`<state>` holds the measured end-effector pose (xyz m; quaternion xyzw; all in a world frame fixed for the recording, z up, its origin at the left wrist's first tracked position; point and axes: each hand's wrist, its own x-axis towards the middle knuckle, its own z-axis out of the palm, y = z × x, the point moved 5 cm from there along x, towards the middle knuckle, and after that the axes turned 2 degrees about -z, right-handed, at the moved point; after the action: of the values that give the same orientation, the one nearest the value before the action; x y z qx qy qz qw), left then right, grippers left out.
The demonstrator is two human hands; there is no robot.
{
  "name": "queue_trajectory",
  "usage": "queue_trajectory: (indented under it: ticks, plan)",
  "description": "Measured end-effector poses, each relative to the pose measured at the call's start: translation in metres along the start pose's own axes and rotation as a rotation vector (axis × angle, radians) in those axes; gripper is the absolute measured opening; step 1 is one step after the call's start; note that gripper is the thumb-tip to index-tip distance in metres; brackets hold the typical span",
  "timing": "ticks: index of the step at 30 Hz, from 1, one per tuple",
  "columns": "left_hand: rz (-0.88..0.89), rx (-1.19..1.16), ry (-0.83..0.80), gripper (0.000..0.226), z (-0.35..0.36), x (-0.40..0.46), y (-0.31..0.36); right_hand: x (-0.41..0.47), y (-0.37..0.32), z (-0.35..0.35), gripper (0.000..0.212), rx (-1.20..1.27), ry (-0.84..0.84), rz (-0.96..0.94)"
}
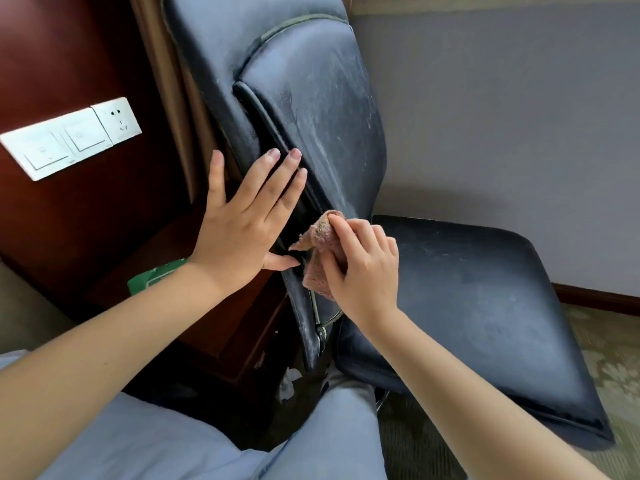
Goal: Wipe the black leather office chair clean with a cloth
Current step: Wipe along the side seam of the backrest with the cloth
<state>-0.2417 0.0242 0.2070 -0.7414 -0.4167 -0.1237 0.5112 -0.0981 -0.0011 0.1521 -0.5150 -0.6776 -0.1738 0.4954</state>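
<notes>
Pale blue trousers (180, 441) fill the near edge, the knees drawn up close to the chair's base. Both forearms reach away from them to the chair (311, 109), which stands just ahead, its backrest rising far and left while the seat (478, 299) spreads out to the right. The left hand (239, 220) lies flat with fingers spread wide, pressed against the dark armrest strip (273, 133) that runs along the backrest's left edge. The right hand (363, 268) is closed on a bunched pinkish cloth (322, 258), pressed where the strip meets the seat hinge. That strip's long axis climbs up and away from the cloth — so the likely stroke runs far along it, and the right hand is the nearer one to do it. The leather looks worn and dusty — grey streaks cloud the backrest panel and the seat, suggesting much wiping remains. White wall switches (69, 136) sit on the wood panel at left.
</notes>
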Motion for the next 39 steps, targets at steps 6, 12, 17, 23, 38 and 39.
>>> queue_trajectory:
  ticks: [6,12,17,23,38,39]
  plan:
    - [0.042,-0.077,0.02,0.125,0.005,-0.005,0.011,-0.055,0.023,0.011,0.032,-0.017,-0.086,0.099]
    - [0.023,-0.106,0.03,0.119,0.007,-0.008,0.021,-0.036,0.014,0.002,0.033,0.034,-0.038,0.116]
    - [0.042,-0.104,0.044,0.117,0.009,-0.008,0.02,-0.052,0.023,0.01,0.03,0.035,-0.06,0.1]
    - [0.027,-0.123,0.037,0.119,0.009,-0.008,0.023,-0.076,0.036,0.012,0.032,-0.01,-0.118,0.129]
    - [0.102,-0.11,0.03,0.121,0.01,-0.011,0.019,-0.059,0.025,0.01,0.029,0.176,-0.036,0.086]
    - [0.099,-0.105,0.028,0.12,0.01,-0.011,0.019,-0.054,0.021,0.009,0.03,0.17,-0.02,0.036]
